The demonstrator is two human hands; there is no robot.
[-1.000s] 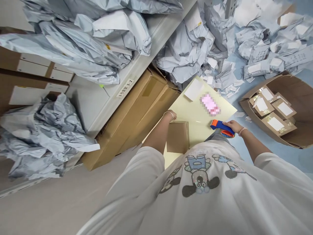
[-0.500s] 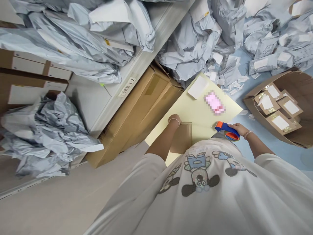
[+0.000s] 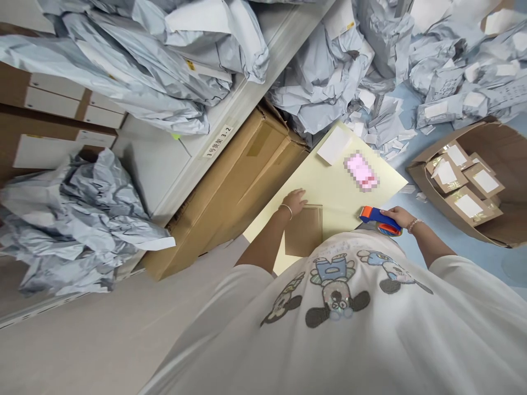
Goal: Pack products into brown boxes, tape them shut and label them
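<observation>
A flat brown cardboard box [image 3: 304, 233] lies on the pale yellow tabletop [image 3: 343, 189], close to my body. At its far left corner rests my left hand [image 3: 295, 201], open, with fingers stretched forward. Off the table's right side, my right hand [image 3: 399, 216] is wrapped round a blue tape dispenser [image 3: 381, 217] with an orange front end and a roll of tape. The dispenser points left, apart from the box. Farther back on the tabletop are a white stack of labels or paper [image 3: 334, 145] and a blurred-out pink item [image 3: 361, 171].
To the right stands a large open carton [image 3: 428, 189] with several small labelled boxes inside. Long brown cartons [image 3: 234, 181] lean along the shelf [image 3: 263, 90] at left. Grey mailer bags [image 3: 444, 60] and paper scraps cover the floor behind the table. More bags [image 3: 82, 219] fill the shelf.
My left hand has opened from a curled shape, its fingers now stretched out at the box's corner. The right hand and tape dispenser have shifted slightly left in view.
</observation>
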